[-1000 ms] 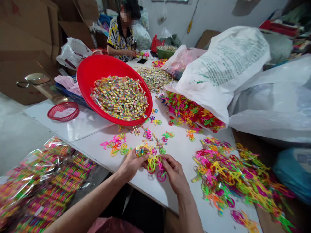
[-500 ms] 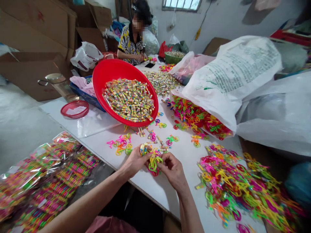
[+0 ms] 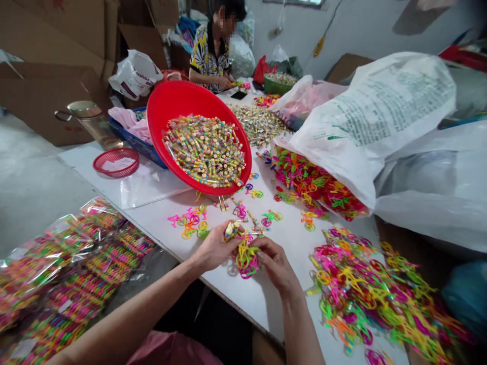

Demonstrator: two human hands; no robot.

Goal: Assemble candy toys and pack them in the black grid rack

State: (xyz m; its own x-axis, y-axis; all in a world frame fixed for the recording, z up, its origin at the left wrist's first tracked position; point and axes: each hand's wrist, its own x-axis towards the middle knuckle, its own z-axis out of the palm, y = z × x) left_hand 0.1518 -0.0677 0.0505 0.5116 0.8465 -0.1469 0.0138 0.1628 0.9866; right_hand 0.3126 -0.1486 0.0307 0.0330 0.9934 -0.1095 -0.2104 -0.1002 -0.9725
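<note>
My left hand [image 3: 216, 249] is closed around a bunch of small wrapped candy-like tubes [image 3: 231, 230] with cream ends and coloured bands. Just below that bunch, between both hands, hang bright plastic toy bicycles [image 3: 246, 259] in yellow, green and pink. The fingers of my right hand [image 3: 277, 261] are pinched at the right side of these bicycles. Exactly which pieces each fingertip touches is partly hidden. Loose toy bicycles [image 3: 190, 220] and a few more tubes lie on the white table [image 3: 160, 223] just beyond my hands.
A tilted red basin [image 3: 162, 109] holds many tubes. A white sack [image 3: 380, 111] spills toy bicycles at right, near a large loose pile [image 3: 365, 294]. Packed bags [image 3: 102, 268] lie lower left. A red basket [image 3: 116, 163] and glass jug [image 3: 93, 124] stand left; a person [image 3: 211, 56] sits opposite.
The view has tilted down slightly. My right hand has shifted a little to the right, and the tubes' cream ends show more plainly in my left hand.
</note>
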